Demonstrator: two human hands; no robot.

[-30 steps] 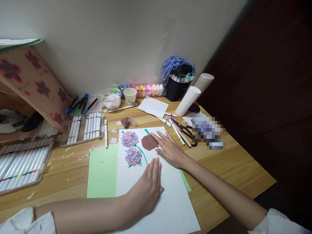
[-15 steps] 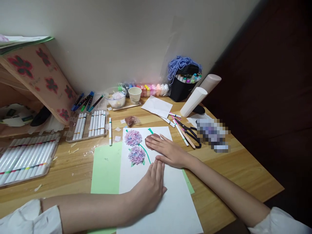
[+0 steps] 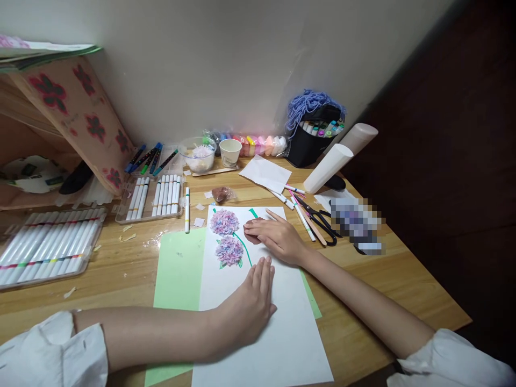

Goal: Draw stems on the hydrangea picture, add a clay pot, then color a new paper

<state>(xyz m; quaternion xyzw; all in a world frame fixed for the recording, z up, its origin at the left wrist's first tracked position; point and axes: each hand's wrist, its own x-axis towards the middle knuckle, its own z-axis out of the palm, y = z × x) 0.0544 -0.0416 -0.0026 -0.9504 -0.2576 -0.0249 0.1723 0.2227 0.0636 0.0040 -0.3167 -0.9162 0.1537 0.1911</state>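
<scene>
My right hand (image 3: 280, 236) lies with its fingers stretched over a flat brown piece of clay (image 3: 252, 230), pressed on a white sheet of paper (image 3: 294, 338). Part of the brown piece is hidden under the fingers. Lower on the same sheet rests my left hand (image 3: 252, 301), edge down, fingers straight and side by side, holding nothing. To the left of the brown piece are two pink and purple crumpled flowers (image 3: 229, 251) with green drawn leaves and a green curved stem (image 3: 245, 247). Another green stroke (image 3: 253, 213) runs above the brown piece.
Green paper (image 3: 177, 279) lies under the sheet. On the left are marker trays (image 3: 52, 244); behind stand a clear bowl (image 3: 197, 156), a paper cup (image 3: 231, 153) and wrapped brown clay (image 3: 221, 194). Scissors (image 3: 322, 220), markers and a white bottle (image 3: 328, 169) are on the right.
The view has shifted slightly. My right hand has drawn a little to the right over the brown clay, uncovering part of its left side. My left hand stays on the paper.
</scene>
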